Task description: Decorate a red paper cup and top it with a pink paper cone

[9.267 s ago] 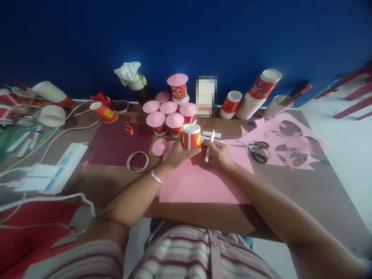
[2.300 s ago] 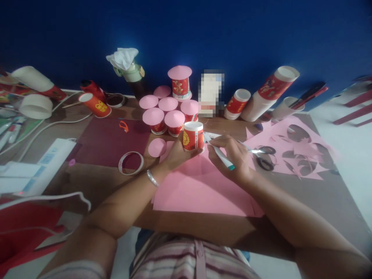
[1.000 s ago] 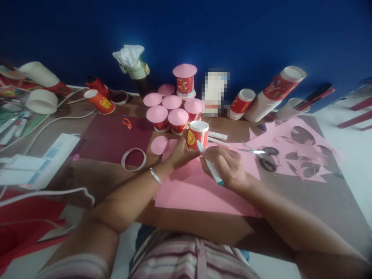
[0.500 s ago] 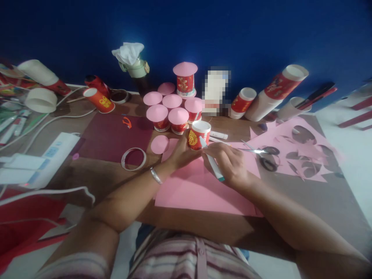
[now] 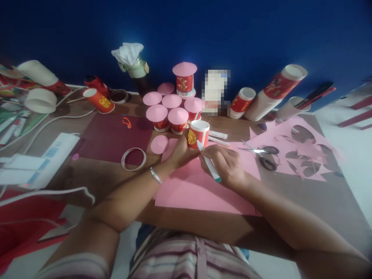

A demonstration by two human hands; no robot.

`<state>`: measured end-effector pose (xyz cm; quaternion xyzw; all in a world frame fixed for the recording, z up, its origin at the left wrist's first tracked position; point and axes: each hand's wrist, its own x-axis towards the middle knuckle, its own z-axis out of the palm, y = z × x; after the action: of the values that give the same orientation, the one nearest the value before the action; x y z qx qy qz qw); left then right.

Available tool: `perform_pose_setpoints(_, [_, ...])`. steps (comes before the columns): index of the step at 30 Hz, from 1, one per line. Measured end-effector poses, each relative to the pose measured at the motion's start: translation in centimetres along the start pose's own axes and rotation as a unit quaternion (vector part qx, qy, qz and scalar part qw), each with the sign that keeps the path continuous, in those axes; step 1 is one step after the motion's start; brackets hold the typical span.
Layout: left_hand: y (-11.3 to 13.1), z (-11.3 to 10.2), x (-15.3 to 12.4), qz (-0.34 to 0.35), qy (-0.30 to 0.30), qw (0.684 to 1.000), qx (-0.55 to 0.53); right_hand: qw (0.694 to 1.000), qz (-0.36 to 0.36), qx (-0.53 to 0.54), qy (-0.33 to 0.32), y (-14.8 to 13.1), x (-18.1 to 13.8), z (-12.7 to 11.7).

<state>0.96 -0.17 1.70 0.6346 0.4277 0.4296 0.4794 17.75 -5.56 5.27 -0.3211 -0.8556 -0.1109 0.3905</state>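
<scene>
My left hand [image 5: 179, 152] grips a red paper cup [image 5: 198, 134] with a white rim, standing upside down on a pink paper sheet [image 5: 200, 186]. My right hand [image 5: 228, 164] is closed round a white marker with a teal end [image 5: 208, 164]; its tip touches the sheet at the base of the cup's right side. A loose pink paper disc [image 5: 159, 144] lies just left of my left hand. Behind the cup stand several red cups topped with pink discs [image 5: 171, 112].
Scissors [image 5: 261, 155] lie on cut pink paper scraps [image 5: 299, 149] at the right. Two white pens [image 5: 218, 138] lie behind the cup. A tape ring [image 5: 133, 159] and a dark red sheet [image 5: 113, 137] are at the left. A power strip [image 5: 43, 159] and cables lie far left. Cup stacks [image 5: 276, 91] lean on the blue wall.
The marker tip has moved round the base of the cup, from its right side to the near side. My left hand has kept its hold on the cup.
</scene>
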Motion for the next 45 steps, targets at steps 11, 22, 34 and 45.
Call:
perform_pose_setpoints(11, [-0.7, -0.5, -0.1, 0.002, -0.023, 1.0, -0.006, 1.0, 0.0, -0.004, -0.002, -0.3, 0.2, 0.0])
perform_pose_setpoints(22, [0.2, -0.8, 0.1, 0.001, -0.033, 0.999, -0.019, 1.0, 0.009, -0.016, 0.015, 0.2, 0.0, -0.1])
perform_pose_setpoints(34, [0.2, -0.9, 0.1, -0.034, -0.028, 0.997, -0.057, 0.999, 0.034, -0.009, 0.005, 0.9, -0.3, -0.5])
perform_pose_setpoints(45, [0.2, -1.1, 0.1, -0.057, -0.028, 0.996, -0.061, 0.999, 0.041, -0.015, 0.011, 1.1, -0.3, -0.3])
